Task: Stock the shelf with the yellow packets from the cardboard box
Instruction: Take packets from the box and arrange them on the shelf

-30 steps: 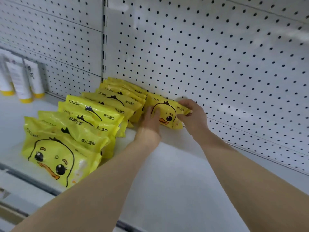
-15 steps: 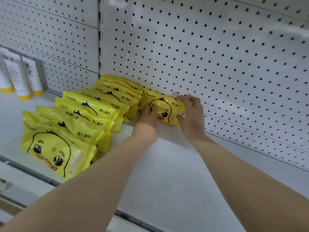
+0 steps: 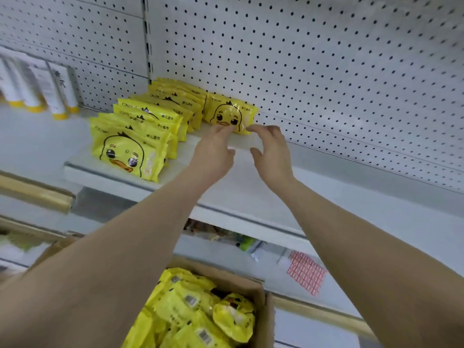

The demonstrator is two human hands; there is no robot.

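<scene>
Head view: white shelf (image 3: 233,177) fills mid-frame, backed by a white pegboard panel (image 3: 326,71); its front edge runs from left centre down to the right. Bare shelf surface lies right of centre. White tubes with yellow caps (image 3: 50,91) stand at upper left. A row of yellow packets (image 3: 140,136), printed with a duck face, leans front to back; a single packet (image 3: 229,114) stands upright against the pegboard beside it. Left hand (image 3: 213,154): fingertips touch that packet's lower edge, fingers loosely spread. Right hand (image 3: 271,151) hovers just beside it, fingers apart, holding nothing. Cardboard box (image 3: 263,310), bottom centre, holds more packets
</scene>
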